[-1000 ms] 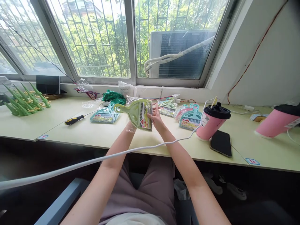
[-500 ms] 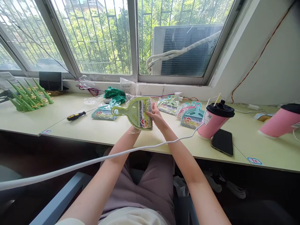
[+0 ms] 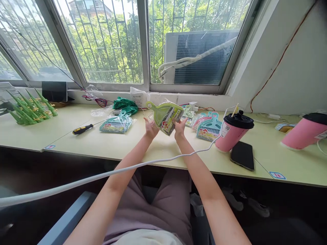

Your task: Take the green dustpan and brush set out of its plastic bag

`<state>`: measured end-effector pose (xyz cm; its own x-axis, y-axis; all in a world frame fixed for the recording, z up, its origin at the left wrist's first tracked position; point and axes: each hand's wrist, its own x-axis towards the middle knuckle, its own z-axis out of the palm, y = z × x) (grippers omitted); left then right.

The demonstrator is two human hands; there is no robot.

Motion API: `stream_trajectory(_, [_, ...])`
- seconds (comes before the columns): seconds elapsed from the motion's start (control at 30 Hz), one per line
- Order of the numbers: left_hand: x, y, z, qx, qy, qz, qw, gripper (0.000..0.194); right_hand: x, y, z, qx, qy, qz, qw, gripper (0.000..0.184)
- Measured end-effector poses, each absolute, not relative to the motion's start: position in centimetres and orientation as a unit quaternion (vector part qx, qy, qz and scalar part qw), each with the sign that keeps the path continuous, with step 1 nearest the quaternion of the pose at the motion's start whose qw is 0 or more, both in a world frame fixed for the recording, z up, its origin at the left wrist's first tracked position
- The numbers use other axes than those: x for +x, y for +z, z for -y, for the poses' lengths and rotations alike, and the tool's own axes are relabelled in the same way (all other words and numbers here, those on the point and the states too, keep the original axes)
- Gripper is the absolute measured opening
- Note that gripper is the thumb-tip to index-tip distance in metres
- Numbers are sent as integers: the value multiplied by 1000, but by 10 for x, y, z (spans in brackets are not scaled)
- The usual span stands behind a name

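Both hands are up over the counter, holding a green dustpan set in clear wrap between them. The left hand grips its lower left edge, the right hand its lower right, fingers clamped on the wrap. A blue set lies to the left, a pink cup stands right.

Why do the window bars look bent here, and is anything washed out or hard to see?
Head view: the wide lens bows the window bars and frame toward the edges. Daylight bleaches the sky at the top. Under the desk it is dark. Both hands and the green dustpan packet look sharp, its clear wrap catching slight glare.
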<state>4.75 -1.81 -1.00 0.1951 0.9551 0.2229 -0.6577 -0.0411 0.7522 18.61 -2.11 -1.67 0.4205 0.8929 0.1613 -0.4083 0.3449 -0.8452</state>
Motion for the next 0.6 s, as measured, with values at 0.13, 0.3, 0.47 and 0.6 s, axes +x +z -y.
stream_trajectory(0.13, [50,-16,28,401,603,-199,660,74,188,-22,17,-424,381,278,774,114])
stream_trajectory(0.3, [64,-23,24,454,588,-267,615,64,188,-26,16,-431,390,272,767,111])
stream_trajectory(0.47, [62,-27,20,417,612,-300,602,59,186,-29,13,-461,393,302,736,108])
stream_trajectory(0.6, [62,-28,22,418,602,-335,592,60,190,-36,6,-467,354,356,728,101])
